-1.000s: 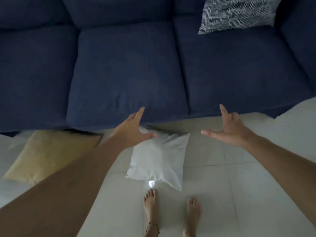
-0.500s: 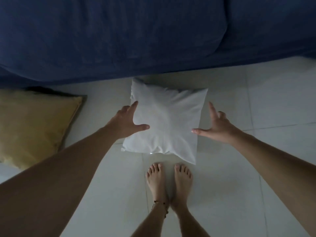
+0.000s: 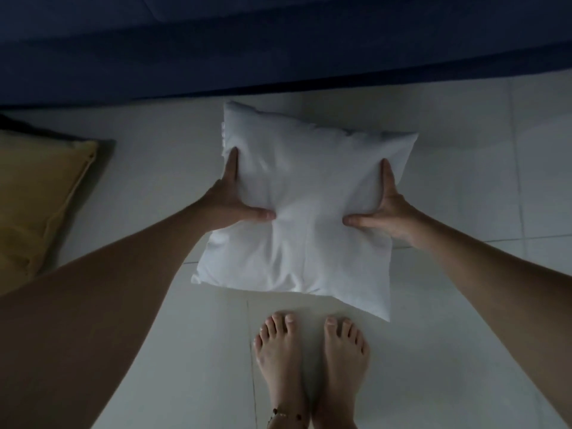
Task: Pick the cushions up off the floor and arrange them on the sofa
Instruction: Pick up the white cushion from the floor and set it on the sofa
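A white cushion [image 3: 306,193] lies on the pale tiled floor just in front of the dark blue sofa [image 3: 278,44]. My left hand [image 3: 230,201] grips its left edge, thumb pressed into the top. On the opposite edge my right hand [image 3: 388,205] grips the same way, so the fabric dents between both thumbs. I cannot tell whether the cushion is off the floor. A yellow cushion [image 3: 37,199] lies on the floor at the far left, partly cut off by the frame.
My bare feet [image 3: 309,360] stand on the tiles directly below the white cushion. The sofa's front edge runs across the top of the view. Open tiled floor [image 3: 479,335] spreads to the right.
Both hands have closed in from beside the white cushion and now grip its two side edges. My head has lowered, so the cushion fills more of the view.
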The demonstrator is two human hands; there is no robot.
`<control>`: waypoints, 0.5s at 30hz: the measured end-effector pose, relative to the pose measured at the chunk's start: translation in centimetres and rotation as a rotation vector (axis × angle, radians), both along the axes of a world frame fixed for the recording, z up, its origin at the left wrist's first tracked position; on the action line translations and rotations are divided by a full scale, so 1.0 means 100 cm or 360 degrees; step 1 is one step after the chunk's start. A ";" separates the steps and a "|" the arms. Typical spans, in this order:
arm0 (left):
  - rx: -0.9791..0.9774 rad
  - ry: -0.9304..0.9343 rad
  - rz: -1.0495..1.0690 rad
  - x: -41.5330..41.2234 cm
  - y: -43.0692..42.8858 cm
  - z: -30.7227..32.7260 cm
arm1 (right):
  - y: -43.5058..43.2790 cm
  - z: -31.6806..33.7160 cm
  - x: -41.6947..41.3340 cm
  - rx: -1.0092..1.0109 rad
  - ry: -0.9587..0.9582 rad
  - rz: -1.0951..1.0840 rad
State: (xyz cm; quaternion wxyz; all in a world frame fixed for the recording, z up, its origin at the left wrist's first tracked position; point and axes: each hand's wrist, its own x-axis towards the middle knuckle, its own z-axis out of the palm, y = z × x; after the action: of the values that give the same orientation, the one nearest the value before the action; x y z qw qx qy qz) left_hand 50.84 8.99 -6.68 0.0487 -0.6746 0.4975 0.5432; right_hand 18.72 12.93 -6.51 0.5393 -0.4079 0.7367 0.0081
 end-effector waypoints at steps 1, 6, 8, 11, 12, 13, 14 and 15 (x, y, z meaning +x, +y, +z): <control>-0.0049 -0.0012 -0.0009 -0.002 0.000 0.006 | 0.000 0.006 0.001 -0.0018 0.0006 -0.0023; -0.0105 0.0022 -0.0062 -0.003 0.012 0.092 | 0.007 0.092 -0.002 -0.0063 0.0026 -0.0008; -0.0109 0.0035 -0.0046 -0.005 0.018 0.142 | 0.009 0.146 -0.003 -0.0061 0.0024 0.0010; -0.0087 0.0068 0.0010 -0.013 0.026 0.221 | 0.011 0.233 -0.011 -0.0052 -0.0010 0.0029; -0.0083 0.0076 0.0023 -0.015 0.028 0.247 | 0.012 0.262 -0.014 -0.0054 -0.0024 0.0038; -0.0078 0.0094 0.0037 -0.017 0.030 0.271 | 0.012 0.290 -0.017 -0.0056 -0.0030 0.0052; -0.0073 0.0121 0.0057 -0.018 0.031 0.296 | 0.012 0.317 -0.019 -0.0057 -0.0030 0.0080; -0.0072 0.0149 0.0069 -0.018 0.031 0.319 | 0.011 0.343 -0.022 -0.0053 -0.0024 0.0109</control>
State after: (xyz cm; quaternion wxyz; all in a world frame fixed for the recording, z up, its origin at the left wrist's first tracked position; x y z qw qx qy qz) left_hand 49.00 12.09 25.19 -0.0017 -0.6599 0.4967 0.5638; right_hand 16.53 14.02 27.76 0.5374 -0.4419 0.7182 0.0114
